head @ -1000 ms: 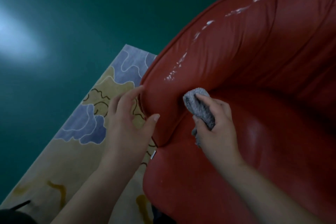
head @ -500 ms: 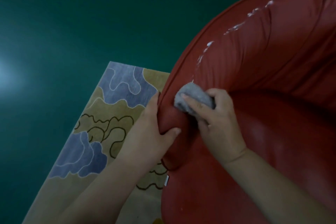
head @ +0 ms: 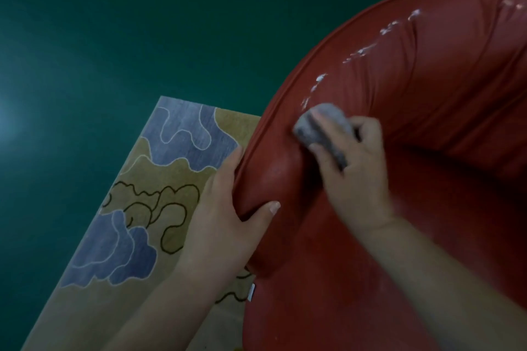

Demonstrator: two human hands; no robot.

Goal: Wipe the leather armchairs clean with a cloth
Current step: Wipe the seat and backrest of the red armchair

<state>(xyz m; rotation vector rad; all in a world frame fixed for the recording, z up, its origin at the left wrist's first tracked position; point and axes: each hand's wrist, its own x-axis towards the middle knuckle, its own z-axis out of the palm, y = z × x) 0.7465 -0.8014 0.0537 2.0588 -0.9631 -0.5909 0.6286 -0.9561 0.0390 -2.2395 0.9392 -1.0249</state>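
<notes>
Green floor, red leather armchair (head: 427, 122) (wad-shaped cloth (head: 328, 128))

Dark green floor (head: 142, 23) all over. Got a tan and blue patterned rug (head: 148, 194) at 8 o'clock, red leather armchair (head: 427, 151) at 3 o'clock, sitting partly over the rug's edge.

Lighting, as I see it: dim, teal cast; glare patch on floor (head: 11, 122) far left of armchair (head: 427, 208); right hand (head: 353, 168) motion-blurred.

A dark green floor (head: 142, 23) shows a pale glare at left. A patterned rug (head: 148, 208) lies on it.
</notes>
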